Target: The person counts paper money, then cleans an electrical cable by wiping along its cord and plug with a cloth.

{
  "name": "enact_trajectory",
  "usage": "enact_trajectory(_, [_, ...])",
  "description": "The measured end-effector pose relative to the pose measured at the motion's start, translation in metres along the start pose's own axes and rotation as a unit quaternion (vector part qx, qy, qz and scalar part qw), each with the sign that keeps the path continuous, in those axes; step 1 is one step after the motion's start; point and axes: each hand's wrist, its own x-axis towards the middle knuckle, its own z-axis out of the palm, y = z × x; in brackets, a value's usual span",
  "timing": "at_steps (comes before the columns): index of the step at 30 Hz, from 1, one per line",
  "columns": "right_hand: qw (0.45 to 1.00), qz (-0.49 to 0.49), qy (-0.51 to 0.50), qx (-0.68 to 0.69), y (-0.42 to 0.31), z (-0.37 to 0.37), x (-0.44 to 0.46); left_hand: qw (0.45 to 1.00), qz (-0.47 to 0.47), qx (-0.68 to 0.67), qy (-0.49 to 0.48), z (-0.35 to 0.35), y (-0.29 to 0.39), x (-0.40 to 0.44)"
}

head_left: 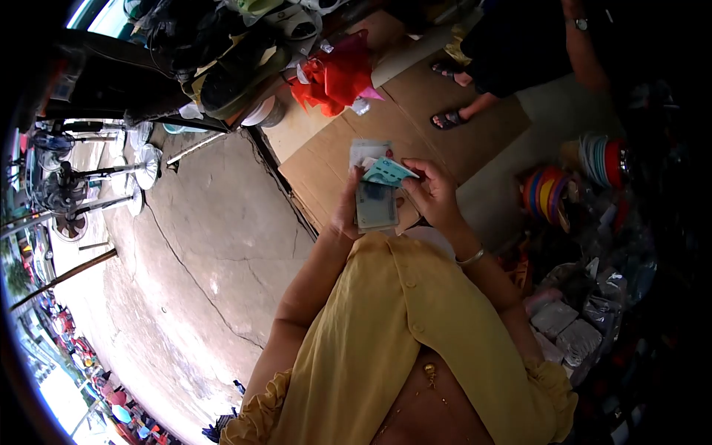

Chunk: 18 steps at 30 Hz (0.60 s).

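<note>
My left hand (347,204) is closed around a small stack of pale grey-blue banknotes (377,209), thumb along its left side. Across the top of that stack lies a teal banknote (389,172), partly folded or tilted. The right end of the teal note is pinched between the thumb and fingers of my right hand (434,191). A further pale note (368,150) sticks out beyond it, away from my body. Both hands are held in front of my waist, and some fingers are hidden behind the notes.
Flattened cardboard (334,159) covers the floor ahead. Beyond it stands another person in sandals (449,119). A red plastic bag (330,81) hangs from a goods-laden stand. Colourful round stacked items (547,194) and plastic-wrapped packets (578,341) sit at right; pedestal fans (70,185) stand at left.
</note>
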Motion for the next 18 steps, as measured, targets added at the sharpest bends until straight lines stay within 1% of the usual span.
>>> enact_trajectory(1, [1.0, -0.013, -0.004, -0.003, 0.0, -0.007, -0.006, 1.0, -0.003, -0.024, -0.002, 0.003, -0.006, 0.005])
enact_trajectory(2, [1.0, -0.016, -0.001, -0.004, -0.002, -0.018, -0.014, 1.0, -0.004, -0.02, -0.004, 0.008, -0.013, 0.011])
enact_trajectory(4, [0.999, -0.023, -0.043, -0.015, -0.011, -0.04, -0.027, 0.998, 0.019, -0.06, 0.007, 0.024, -0.027, 0.023])
enact_trajectory(5, [0.999, -0.029, -0.031, -0.009, -0.008, -0.052, -0.035, 0.999, 0.031, -0.031, -0.017, 0.034, -0.035, 0.028])
enact_trajectory(6, [0.999, -0.033, -0.022, -0.008, -0.009, -0.065, -0.043, 0.999, 0.025, -0.023, -0.02, 0.046, -0.046, 0.032])
enact_trajectory(8, [1.0, 0.01, 0.012, 0.027, -0.01, -0.091, -0.056, 0.998, 0.046, -0.048, 0.009, 0.067, -0.066, 0.045])
enact_trajectory(9, [0.999, 0.008, 0.025, 0.029, -0.007, -0.107, -0.063, 0.999, 0.036, -0.039, 0.007, 0.074, -0.079, 0.052])
enact_trajectory(11, [0.998, -0.018, 0.052, 0.017, 0.003, -0.138, -0.077, 0.999, 0.024, 0.0, -0.044, 0.086, -0.101, 0.065])
enact_trajectory(15, [0.997, -0.003, 0.063, 0.048, 0.007, -0.198, -0.113, 0.997, 0.003, 0.047, -0.063, 0.112, -0.15, 0.097])
enact_trajectory(17, [0.997, -0.015, 0.076, -0.026, 0.002, -0.222, -0.133, 0.997, -0.004, 0.04, -0.062, 0.125, -0.175, 0.113])
enact_trajectory(18, [0.996, -0.013, 0.09, -0.026, 0.004, -0.234, -0.145, 0.997, -0.017, 0.046, -0.064, 0.132, -0.187, 0.12])
